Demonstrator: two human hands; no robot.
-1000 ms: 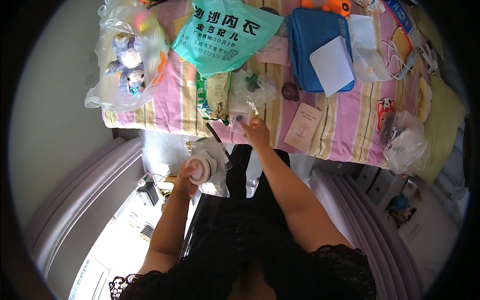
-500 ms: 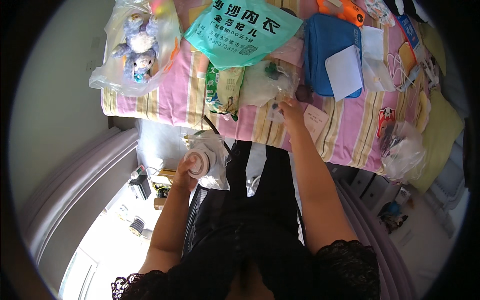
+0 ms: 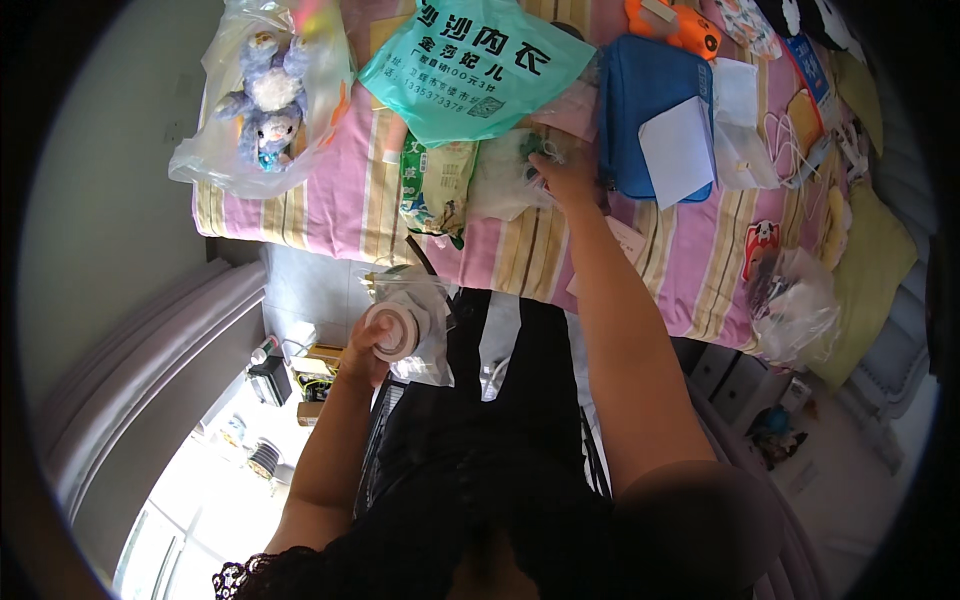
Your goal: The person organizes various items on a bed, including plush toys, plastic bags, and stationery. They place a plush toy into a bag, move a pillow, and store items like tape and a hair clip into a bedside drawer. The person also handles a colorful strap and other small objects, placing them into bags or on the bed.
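My left hand (image 3: 364, 352) is closed round a pinkish-white roll (image 3: 400, 330), its thumb on the roll's face. A clear plastic bag (image 3: 434, 350) hangs with the roll beside my legs; whether the roll lies inside it, I cannot tell. My right hand (image 3: 570, 184) is stretched over the bed, fingers bent together at a translucent bag (image 3: 498, 184) with a dark green thing (image 3: 538, 146) on it. What those fingers pinch is hidden. Left of that bag lies a green printed packet (image 3: 436, 190).
The striped bedspread (image 3: 515, 265) also bears a teal plastic bag (image 3: 470, 75), a blue case (image 3: 640, 150) with white paper on it, a plush toy (image 3: 272, 95) in a white bag, an orange toy (image 3: 680, 28), a pink booklet (image 3: 625, 238) and a crumpled clear bag (image 3: 795, 305).
My right hand has moved away from me and slightly left, from the bed's near part to the translucent bag. A small clear packet no longer shows where it was. My left hand keeps its hold.
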